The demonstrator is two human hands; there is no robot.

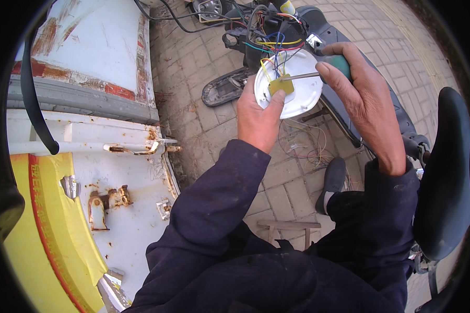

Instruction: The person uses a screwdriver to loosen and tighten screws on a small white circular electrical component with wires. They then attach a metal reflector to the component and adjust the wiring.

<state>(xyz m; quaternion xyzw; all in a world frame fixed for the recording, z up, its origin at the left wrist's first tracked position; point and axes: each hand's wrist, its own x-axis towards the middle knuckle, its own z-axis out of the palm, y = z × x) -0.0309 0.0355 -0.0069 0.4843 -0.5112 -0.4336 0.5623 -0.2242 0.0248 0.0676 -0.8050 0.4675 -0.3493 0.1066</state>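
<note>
Open-air daylight, fairly bright and even; light diffuse, seemingly from above, shadows soft-edged. Brightest patch from where I stand: the white disc [305, 95], its face nearly washed out, surface detail faint. Screwdriver [304, 76] carries a dull grey gleam along its metal shaft. Dark jacket [266, 279] sinks toward black low in view, folds barely readable. Black saddle [444, 182] shows a muted sheen, looks stretched near the right rim. Paving [373, 39] bends into arcs at upper right. Corners lost to a round black border. Left hand [259, 117] and right hand [363, 96] reasonably crisp; finer strands of wiring [257, 26] soft, hard to separate
</note>
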